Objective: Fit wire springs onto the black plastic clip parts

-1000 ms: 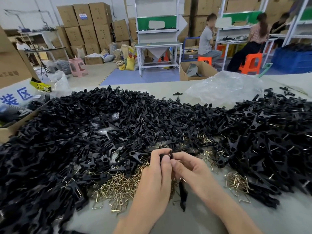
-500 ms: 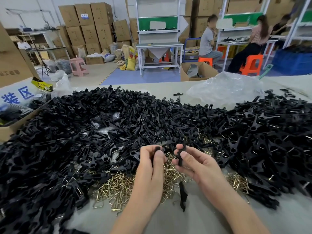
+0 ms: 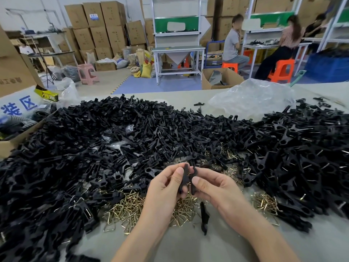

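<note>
left hand [image 3: 166, 188]: grip pinching black plastic clip part [image 3: 184, 179] | right hand [image 3: 217, 188]: grip pinching second black clip part [image 3: 194, 172] just beside it | both near centre, above brass-coloured wire springs [image 3: 132, 207] heaped on grey bench [image 3: 188, 246]

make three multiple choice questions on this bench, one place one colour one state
1. Where do the loose wire springs lie?
A. in a cardboard box
B. on the table under and beside the hands
C. inside a plastic bag
2. What colour are the springs?
A. brass-gold
B. red
C. blue
3. What are the hands doing?
A. both lie flat and empty
B. only the left holds something
C. the left hand and right hand each pinch a black clip part

Answers: 1 B, the springs are heaped on the tabletop around the wrists; 2 A, the wire glints yellowish; 3 C, a black part shows between each thumb and fingers.
</note>
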